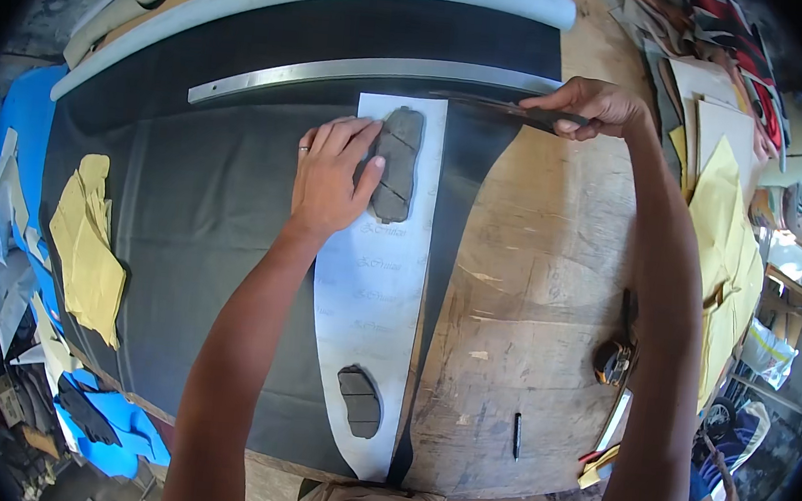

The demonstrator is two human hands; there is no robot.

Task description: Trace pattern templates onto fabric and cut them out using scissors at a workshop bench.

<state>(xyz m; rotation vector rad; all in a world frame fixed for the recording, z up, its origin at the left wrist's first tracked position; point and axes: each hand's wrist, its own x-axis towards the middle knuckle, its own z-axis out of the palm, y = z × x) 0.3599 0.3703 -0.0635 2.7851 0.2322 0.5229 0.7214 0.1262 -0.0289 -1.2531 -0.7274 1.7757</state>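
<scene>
The white strip (370, 296) lies lengthwise on the black sheet (214, 206), just right of the worktop's (523, 271) middle, its narrow end close to the near edge. To cut cleanly beside it, you do best to pin the strip firmly, guide the blades just outside its outline and take long, even strokes without lifting the sheet. Mind that the far weight (397, 169) does not nudge the strip aside.

The strip is pale, with faint repeated lettering; its far end is squared, its right side nearly straight, its left side curving into the taper. The far weight and the near weight (360, 402), both dark grey, grooved blocks, sit on it.

Your left hand (335, 170) rests with fingers loosely spread, thumb and fingertips against the far weight's left side, its grip not closed round it. Your right hand (602, 109), toward the worktop's far right corner, has its grip closed on the scissors (548, 118), which point left; how far their blades part is probably too fine to tell here.

Beyond lies a metal bar (369, 71); toward the worktop's right edge are a tape measure (613, 362) and a pen (516, 436).
</scene>
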